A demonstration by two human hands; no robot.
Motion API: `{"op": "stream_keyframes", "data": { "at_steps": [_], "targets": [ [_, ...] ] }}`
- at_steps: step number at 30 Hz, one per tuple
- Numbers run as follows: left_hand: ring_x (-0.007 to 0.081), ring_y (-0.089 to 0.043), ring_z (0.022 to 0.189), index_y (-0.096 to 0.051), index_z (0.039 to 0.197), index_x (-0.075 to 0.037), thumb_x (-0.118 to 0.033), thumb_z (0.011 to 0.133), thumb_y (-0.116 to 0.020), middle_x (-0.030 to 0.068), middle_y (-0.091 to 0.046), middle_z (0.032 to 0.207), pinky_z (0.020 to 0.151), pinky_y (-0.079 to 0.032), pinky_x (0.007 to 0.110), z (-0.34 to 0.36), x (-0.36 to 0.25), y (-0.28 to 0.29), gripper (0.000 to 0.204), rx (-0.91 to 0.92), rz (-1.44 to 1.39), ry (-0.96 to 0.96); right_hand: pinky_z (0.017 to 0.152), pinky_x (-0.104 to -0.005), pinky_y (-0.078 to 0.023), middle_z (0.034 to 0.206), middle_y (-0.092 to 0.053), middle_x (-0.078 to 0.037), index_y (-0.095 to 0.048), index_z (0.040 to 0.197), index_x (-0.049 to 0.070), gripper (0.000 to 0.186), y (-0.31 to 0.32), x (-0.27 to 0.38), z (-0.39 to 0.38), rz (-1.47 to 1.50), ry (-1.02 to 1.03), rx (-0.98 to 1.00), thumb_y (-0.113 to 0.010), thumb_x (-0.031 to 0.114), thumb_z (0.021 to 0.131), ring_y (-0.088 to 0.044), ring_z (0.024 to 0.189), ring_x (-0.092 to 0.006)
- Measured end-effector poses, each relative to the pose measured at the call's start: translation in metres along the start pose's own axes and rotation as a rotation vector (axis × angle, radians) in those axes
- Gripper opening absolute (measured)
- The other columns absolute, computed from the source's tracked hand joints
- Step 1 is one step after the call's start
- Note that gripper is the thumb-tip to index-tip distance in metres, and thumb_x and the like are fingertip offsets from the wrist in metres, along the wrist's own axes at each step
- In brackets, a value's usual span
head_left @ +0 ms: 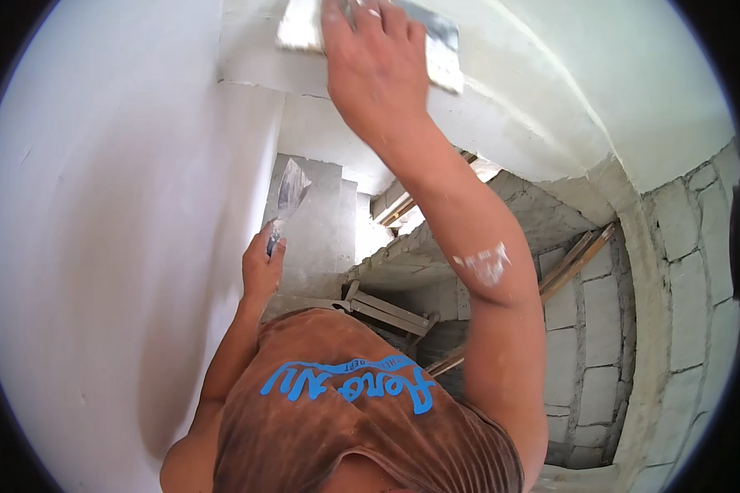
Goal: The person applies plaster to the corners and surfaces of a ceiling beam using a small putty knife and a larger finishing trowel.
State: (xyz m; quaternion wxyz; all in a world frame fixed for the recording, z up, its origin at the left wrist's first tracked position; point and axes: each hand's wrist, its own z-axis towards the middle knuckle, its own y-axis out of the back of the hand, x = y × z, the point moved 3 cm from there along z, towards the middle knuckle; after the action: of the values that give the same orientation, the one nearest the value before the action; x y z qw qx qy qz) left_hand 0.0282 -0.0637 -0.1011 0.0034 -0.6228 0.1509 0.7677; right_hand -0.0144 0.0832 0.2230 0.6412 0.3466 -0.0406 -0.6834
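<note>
My right hand (380, 70) is raised at the top of the view, its fingers wrapped over a wide, flat plastering blade (443, 64). White compound coats parts of this blade, which lies close to the pale plastered surface (501, 90); whether it touches cannot be told. Lower and to the left, my left hand (263, 261) grips a putty knife (293, 187) by its dark handle. The knife's narrower blade points upward and carries whitish smears. A patch of white compound (485, 264) sticks to my right arm near the elbow.
A smooth white wall (99, 230) runs close along my left side. Below on the right are a grey block wall (625, 329), leaning wooden strips (578, 263) and a wooden frame (390, 315). A bright opening (374, 238) shows beyond a rough ledge.
</note>
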Motion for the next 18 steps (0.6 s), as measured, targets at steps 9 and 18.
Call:
{"op": "stream_keyframes", "data": {
  "at_steps": [9,18],
  "targets": [
    [0.0339,-0.066,0.103,-0.057,0.131,0.004,-0.016,0.095,-0.062,0.0236,-0.066,0.116,0.091,-0.05,0.039,-0.003,0.004,0.004,0.041,-0.029,0.072,-0.107,0.097,-0.0474,-0.041,0.125,-0.062,-0.019,-0.058,0.129,-0.001,0.045,-0.072,0.035,-0.044,-0.114,0.0,-0.017,-0.054,0.01,0.086,-0.057,0.115,-0.0321],
    [0.0331,-0.066,0.104,-0.056,0.132,0.002,-0.017,0.095,-0.062,0.0237,-0.065,0.119,0.093,-0.05,0.038,-0.011,0.008,0.011,0.042,-0.03,0.038,0.002,0.08,-0.0448,-0.045,0.105,-0.066,-0.018,-0.063,0.116,-0.003,0.037,-0.003,0.005,0.006,-0.088,0.027,-0.099,-0.056,0.009,0.082,-0.06,0.096,-0.0321]
  ]
}}
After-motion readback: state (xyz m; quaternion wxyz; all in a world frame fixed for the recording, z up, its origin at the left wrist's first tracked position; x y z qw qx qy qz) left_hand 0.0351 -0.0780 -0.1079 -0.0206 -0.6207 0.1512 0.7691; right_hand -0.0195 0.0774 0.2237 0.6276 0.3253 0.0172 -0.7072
